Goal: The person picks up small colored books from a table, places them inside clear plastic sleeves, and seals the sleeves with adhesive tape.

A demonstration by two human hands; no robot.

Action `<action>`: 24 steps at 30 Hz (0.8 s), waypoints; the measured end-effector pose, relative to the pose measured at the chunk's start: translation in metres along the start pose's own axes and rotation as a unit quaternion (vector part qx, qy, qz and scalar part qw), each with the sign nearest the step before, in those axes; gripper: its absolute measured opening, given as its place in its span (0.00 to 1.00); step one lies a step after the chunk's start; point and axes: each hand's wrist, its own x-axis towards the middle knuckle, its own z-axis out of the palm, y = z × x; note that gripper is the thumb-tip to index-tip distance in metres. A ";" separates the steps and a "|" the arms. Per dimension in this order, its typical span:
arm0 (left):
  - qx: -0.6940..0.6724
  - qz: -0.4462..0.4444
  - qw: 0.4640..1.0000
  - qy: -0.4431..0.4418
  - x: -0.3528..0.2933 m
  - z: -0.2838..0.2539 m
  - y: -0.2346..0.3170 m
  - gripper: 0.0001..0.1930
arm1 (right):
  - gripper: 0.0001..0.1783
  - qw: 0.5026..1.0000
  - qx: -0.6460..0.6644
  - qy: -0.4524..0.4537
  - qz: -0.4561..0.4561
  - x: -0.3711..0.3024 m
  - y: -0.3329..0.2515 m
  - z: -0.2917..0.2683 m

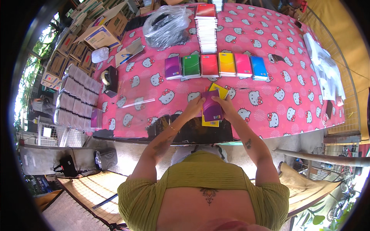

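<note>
Close to the table's near edge, both my hands are closed on a purple spiral notebook (212, 106). My left hand (195, 107) grips its left side, with the thumb on the cover. From the right, my right hand (226, 106) holds the opposite side. Yellow notebooks (220, 91) stick out from behind the purple one at the top and bottom; how many are there is hidden. Just beyond my hands runs a row of small notebook stacks: purple (173, 67), green (191, 66), red (209, 65), yellow (227, 64), pink (243, 64) and blue (258, 67).
A tall notebook stack (206, 30) stands behind the row, beside a clear plastic bag (167, 27). At left are a tape dispenser (110, 81), several spiral-bound stacks (75, 101) and cardboard boxes (106, 32). White plastic sheets (323, 63) lie along the right of the pink tablecloth (266, 104).
</note>
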 end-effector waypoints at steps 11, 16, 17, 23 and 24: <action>0.270 0.558 0.784 0.043 -0.081 -0.058 0.025 0.45 | 0.38 0.973 0.008 -0.134 0.186 -0.063 -0.024 0.036; -0.222 0.263 0.937 -0.055 -0.083 -0.065 0.022 0.42 | 0.59 0.944 -0.079 -0.083 -0.309 -0.080 0.007 0.057; -0.212 0.251 0.940 -0.096 -0.072 -0.070 0.010 0.46 | 0.59 0.925 -0.150 -0.101 -0.334 -0.082 0.020 0.057; -0.261 0.314 0.908 -0.098 -0.048 -0.053 -0.022 0.58 | 0.61 0.954 -0.094 0.004 -0.286 -0.062 0.094 0.067; -0.328 0.302 0.888 -0.108 -0.048 -0.051 -0.022 0.58 | 0.60 0.952 -0.095 0.011 -0.290 -0.062 0.094 0.068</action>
